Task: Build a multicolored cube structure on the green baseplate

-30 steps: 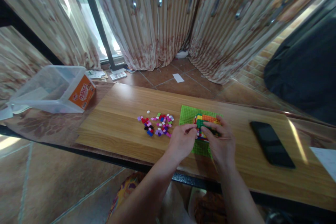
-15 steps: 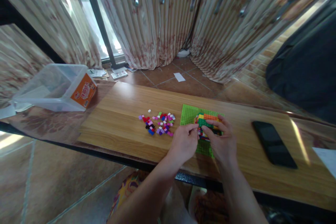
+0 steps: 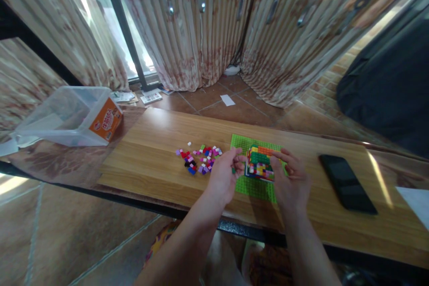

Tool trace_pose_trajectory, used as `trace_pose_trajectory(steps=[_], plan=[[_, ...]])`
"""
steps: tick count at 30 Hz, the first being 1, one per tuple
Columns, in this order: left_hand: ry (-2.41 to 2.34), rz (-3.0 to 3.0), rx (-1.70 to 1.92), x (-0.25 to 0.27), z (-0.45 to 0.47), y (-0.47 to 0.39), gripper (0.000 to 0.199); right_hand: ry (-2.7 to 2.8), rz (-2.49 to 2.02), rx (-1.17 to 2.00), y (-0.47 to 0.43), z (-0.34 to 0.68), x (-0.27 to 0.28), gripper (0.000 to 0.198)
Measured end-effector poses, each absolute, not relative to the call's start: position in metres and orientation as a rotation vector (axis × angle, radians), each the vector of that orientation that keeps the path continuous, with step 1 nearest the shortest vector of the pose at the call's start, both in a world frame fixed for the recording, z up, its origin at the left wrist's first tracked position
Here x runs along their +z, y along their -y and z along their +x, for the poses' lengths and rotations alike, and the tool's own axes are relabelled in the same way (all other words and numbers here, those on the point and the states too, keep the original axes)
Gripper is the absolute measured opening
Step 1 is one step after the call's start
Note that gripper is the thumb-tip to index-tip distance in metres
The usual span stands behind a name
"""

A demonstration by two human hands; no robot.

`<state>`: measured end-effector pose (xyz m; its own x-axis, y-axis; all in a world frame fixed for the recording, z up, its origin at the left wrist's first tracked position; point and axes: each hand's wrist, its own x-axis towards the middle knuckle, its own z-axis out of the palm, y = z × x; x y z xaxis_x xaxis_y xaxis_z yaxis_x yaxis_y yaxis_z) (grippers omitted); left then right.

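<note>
A block of stacked toy bricks (image 3: 260,160) in green, orange, yellow, red and white stands on the bright green baseplate (image 3: 256,191). Left of the block is my left hand (image 3: 225,173), its fingers curled and a small dark green brick (image 3: 233,170) showing among them. My right hand (image 3: 292,178) is over the right end of the block, covering part of it. Its thumb and index finger are apart, with nothing visible between them. Whether these fingertips touch the block is unclear. Loose small bricks (image 3: 191,161) in pink, purple, red, blue and white lie left of my left hand.
The baseplate and bricks rest on a wooden board (image 3: 150,152). A black phone (image 3: 347,183) lies to the right, with white paper (image 3: 415,203) beyond it. A clear plastic bin (image 3: 70,138) with an orange label stands at the far left. Curtains (image 3: 201,44) hang behind.
My left hand has drawn back leftward from the block, a green brick among its fingers. My right hand has lifted its fingers apart, uncovering more of the block's front. The camera view has shifted slightly.
</note>
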<state>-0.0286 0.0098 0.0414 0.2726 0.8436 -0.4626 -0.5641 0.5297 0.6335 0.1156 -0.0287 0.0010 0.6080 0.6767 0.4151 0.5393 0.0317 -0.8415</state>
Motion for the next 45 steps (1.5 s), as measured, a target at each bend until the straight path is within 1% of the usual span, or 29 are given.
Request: trace_pose_trajectory(steps=[3,6,10,13,16,21,23,27,29,33,39,45], plan=[[-0.724,0.228,0.972,0.049,-0.033,-0.011,0.035,1.131,-1.511,0.052,0.031,0.109,0.012,0.016],[-0.618,0.207,0.971,0.052,-0.035,-0.01,0.041,1.36,-1.416,0.058,0.035,0.096,0.022,0.012],[-0.554,0.234,0.956,0.054,-0.036,-0.008,0.045,1.681,-1.395,0.072,0.038,0.084,0.029,0.016],[-0.526,0.245,0.944,0.056,-0.037,-0.007,0.047,1.768,-1.44,0.054,0.038,0.082,0.028,0.018],[-0.524,0.261,0.937,0.057,-0.036,-0.006,0.047,1.763,-1.47,0.066,0.037,0.081,0.028,0.015],[-0.54,0.312,0.979,0.053,-0.034,-0.007,0.045,1.685,-1.469,0.173,0.036,0.084,0.028,0.011],[-0.646,0.39,0.999,0.049,-0.033,-0.008,0.038,1.553,-1.497,0.17,0.036,0.093,0.026,0.011],[-1.004,0.65,0.939,0.037,-0.029,-0.009,0.013,1.268,-1.611,0.177,0.038,0.122,0.02,0.016],[-1.07,0.784,0.925,0.03,-0.027,-0.009,0.009,1.229,-1.686,0.217,0.04,0.133,0.017,0.019],[-1.076,1.069,0.952,0.014,-0.022,-0.01,0.015,1.303,-1.697,0.241,0.041,0.138,0.013,0.02],[-1.06,1.338,0.905,-0.003,-0.022,-0.009,0.026,1.39,-1.748,-0.011,0.035,0.125,0.007,0.018],[-1.084,1.436,0.859,0.007,-0.024,-0.005,0.031,1.312,-1.737,0.075,0.033,0.123,-0.003,0.017]])
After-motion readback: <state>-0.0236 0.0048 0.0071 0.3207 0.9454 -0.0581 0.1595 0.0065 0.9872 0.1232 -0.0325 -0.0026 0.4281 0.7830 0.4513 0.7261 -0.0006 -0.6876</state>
